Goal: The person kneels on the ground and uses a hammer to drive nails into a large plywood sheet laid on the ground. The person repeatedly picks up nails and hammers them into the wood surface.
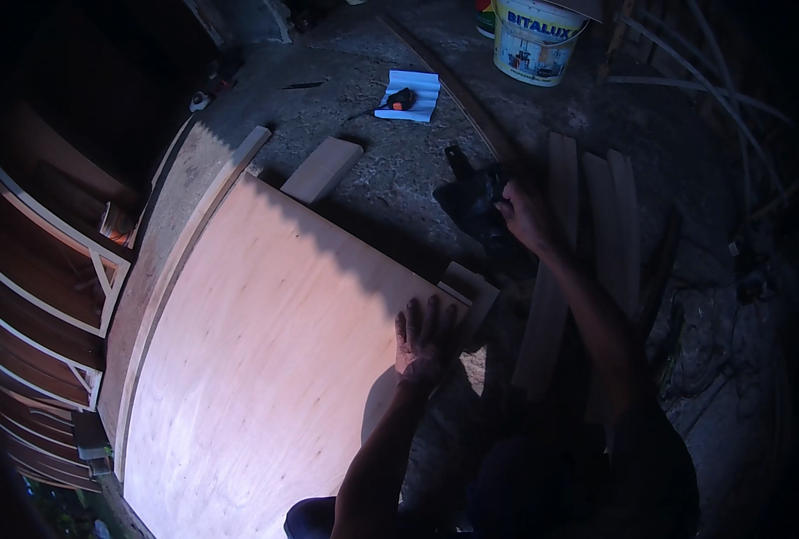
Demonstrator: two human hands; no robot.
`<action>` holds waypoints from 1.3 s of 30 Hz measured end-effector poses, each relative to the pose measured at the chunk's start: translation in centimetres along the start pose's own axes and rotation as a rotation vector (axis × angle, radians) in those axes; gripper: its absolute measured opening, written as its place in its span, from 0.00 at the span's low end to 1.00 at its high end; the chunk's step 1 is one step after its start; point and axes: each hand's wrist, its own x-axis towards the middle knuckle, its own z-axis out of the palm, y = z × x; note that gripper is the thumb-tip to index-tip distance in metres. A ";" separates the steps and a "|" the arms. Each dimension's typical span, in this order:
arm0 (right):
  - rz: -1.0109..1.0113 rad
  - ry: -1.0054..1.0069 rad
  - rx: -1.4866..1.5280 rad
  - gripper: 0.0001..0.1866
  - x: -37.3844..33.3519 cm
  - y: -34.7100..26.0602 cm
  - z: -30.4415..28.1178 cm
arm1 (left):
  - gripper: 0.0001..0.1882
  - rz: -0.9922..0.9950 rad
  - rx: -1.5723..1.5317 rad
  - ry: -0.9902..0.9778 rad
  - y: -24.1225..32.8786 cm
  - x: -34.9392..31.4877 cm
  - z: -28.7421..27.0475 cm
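We see large printed lettering and a picture on the pale bucket (532,65) standing on the floor (345,49); its top runs out of view, so we cannot tell what is in it. Beside it shows part of a green and red container (485,20). Our left hand (426,340) lies flat with fingers spread on the wide wooden board (264,332), near its right corner. Our right hand (525,216) is curled beyond that corner, at a black object (473,202); in the dimness we cannot tell how firmly it grips. Long planks (550,269) lie on our right. Ahead, a black and orange object (402,99) rests on white paper (426,88).
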 end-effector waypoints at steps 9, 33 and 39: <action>0.042 -0.409 -0.220 0.21 0.9 2.0 8.2 | 0.35 -0.009 -0.009 0.010 0.2 0.1 -0.2; 0.263 -0.403 0.039 0.22 5.7 3.0 15.4 | 0.38 -0.010 -0.052 -0.032 0.3 0.2 -1.5; 0.297 -0.375 0.011 0.21 6.2 3.4 16.3 | 0.38 0.011 -0.085 0.050 0.0 0.1 -0.9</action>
